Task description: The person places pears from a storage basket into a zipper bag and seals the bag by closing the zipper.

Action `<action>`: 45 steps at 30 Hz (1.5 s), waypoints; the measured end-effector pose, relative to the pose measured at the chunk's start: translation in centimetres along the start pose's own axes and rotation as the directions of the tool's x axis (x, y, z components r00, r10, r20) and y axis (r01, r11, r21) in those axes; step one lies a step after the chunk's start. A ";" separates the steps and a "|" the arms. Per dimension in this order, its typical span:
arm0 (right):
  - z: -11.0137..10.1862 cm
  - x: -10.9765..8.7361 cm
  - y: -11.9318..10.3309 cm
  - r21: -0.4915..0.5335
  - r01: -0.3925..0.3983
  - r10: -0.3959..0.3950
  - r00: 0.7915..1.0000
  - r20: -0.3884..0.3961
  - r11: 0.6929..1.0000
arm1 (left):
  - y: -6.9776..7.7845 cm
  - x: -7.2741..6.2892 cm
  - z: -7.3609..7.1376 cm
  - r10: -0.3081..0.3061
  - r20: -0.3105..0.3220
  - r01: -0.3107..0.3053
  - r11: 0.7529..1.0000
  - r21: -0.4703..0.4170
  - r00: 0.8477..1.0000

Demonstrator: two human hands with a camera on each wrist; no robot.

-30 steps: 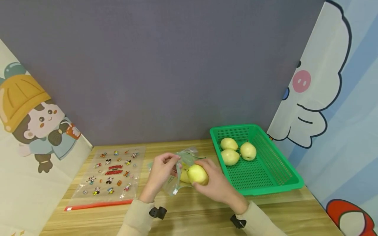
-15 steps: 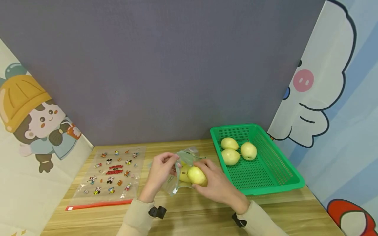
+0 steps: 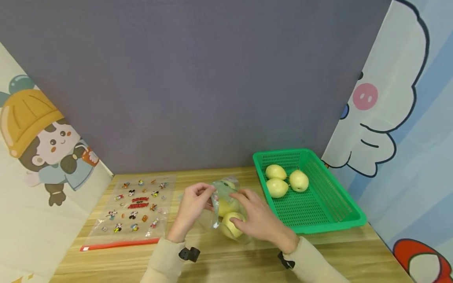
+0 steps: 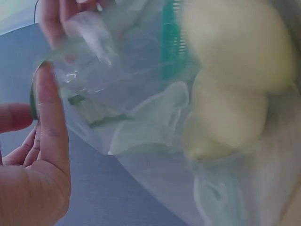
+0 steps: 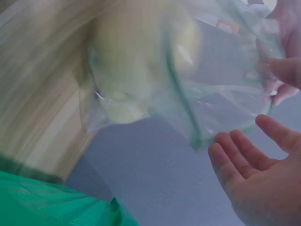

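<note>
Behind the green basket (image 3: 318, 229) we see a broad grey panel (image 3: 205, 86), the largest thing before us. Below it spreads the wood-grained table (image 3: 226, 271), which carries the basket and reaches out well to its left. At the far left from the basket we find a flat printed bag (image 3: 127, 214), see-through, dotted with small cartoon figures, its red closure strip (image 3: 120, 244) along the near edge. Between that bag and the basket, nearer the latter, is a smaller clear bag (image 3: 221, 192) with a greenish rim. On its side away from the basket, we see the left hand (image 3: 192, 202) pinching the rim between thumb and forefinger. On the basket side, the right hand (image 3: 260, 218) is spread, fingers loosely bent and gripping nothing; blur keeps us from telling whether its fingertips touch the film. Inside the clear bag, left of the basket, we make out a front pear (image 3: 234, 225) and a rear pear (image 3: 226, 206), close together. Three more pears (image 3: 277, 188) sit in the left part of the basket, grouped together. Smallest are the black wrist straps (image 3: 189, 254), to the basket's near left.
</note>
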State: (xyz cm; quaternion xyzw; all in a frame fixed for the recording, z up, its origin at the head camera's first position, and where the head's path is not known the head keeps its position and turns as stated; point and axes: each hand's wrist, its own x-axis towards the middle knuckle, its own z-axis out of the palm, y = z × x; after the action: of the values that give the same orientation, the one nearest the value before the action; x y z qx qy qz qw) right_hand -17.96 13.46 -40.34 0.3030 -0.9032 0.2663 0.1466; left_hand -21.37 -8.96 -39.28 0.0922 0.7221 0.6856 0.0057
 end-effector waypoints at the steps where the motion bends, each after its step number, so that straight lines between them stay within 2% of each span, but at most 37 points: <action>1: -0.1 0.1 0.0 0.001 0.007 -0.007 1.000 0.004 1.000 | 0.0 0.0 0.0 0.001 0.002 -0.001 1.000 0.006 1.000; 6: -0.3 0.1 0.0 -0.070 0.026 -0.024 0.999 0.024 0.997 | -0.2 0.0 -0.1 -0.003 0.006 0.003 1.000 0.009 1.000; 11: -0.4 -0.1 0.3 -0.172 0.050 -0.051 0.999 -0.003 0.984 | -0.2 0.0 0.0 0.002 -0.001 -0.002 1.000 0.007 1.000; 14: -0.6 -0.1 0.6 -0.170 0.039 -0.041 0.999 -0.011 0.985 | -0.2 0.0 0.0 0.001 -0.002 -0.001 1.000 0.008 1.000; 19: -0.9 -0.2 1.2 -0.159 0.027 -0.022 0.999 0.030 0.987 | -0.2 -0.1 -0.1 0.011 -0.009 -0.011 1.000 0.012 1.000; 29: 0.7 -0.2 2.5 -0.282 0.098 -0.080 0.994 0.073 0.955 | -0.3 -0.1 -0.1 0.015 0.000 -0.015 1.000 0.022 1.000; 38: 1.0 0.4 2.8 -0.298 0.164 -0.162 0.986 0.031 0.940 | -0.4 -0.1 -0.3 0.007 0.001 -0.007 0.999 0.040 1.000; 42: 0.6 0.4 2.8 -0.311 0.152 -0.148 0.988 0.038 0.938 | -0.6 -0.4 -0.5 0.010 0.024 -0.012 0.998 0.068 1.000; 45: 0.3 0.4 2.9 -0.306 0.138 -0.132 0.990 0.042 0.942 | -0.9 -0.9 -0.8 0.029 0.052 -0.035 0.992 0.124 0.998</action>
State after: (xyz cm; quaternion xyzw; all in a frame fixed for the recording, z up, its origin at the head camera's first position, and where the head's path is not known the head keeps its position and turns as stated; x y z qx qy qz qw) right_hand -20.12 15.02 -41.55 0.3404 -0.9123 0.1080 0.2005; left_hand -20.73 -9.88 -40.18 0.1209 0.7615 0.6367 0.0069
